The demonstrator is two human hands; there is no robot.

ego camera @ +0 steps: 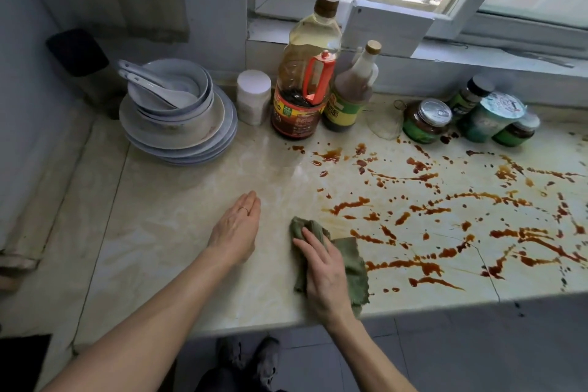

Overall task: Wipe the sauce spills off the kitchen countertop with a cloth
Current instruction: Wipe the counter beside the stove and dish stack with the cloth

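Brown-red sauce spills (pixel 423 210) streak and dot the right half of the pale marble countertop (pixel 178 216). A crumpled green cloth (pixel 353 264) lies near the front edge, just left of the spills. My right hand (pixel 324 274) presses flat on top of the cloth, fingers pointing up and to the left. My left hand (pixel 237 229) rests flat on the bare counter to the left of the cloth, fingers together, holding nothing.
A stack of plates and bowls with spoons (pixel 178 114) stands at the back left. A white jar (pixel 253 97), a big oil bottle (pixel 307 73) and a smaller sauce bottle (pixel 351 92) line the back wall. Several jars (pixel 428 121) stand at the back right.
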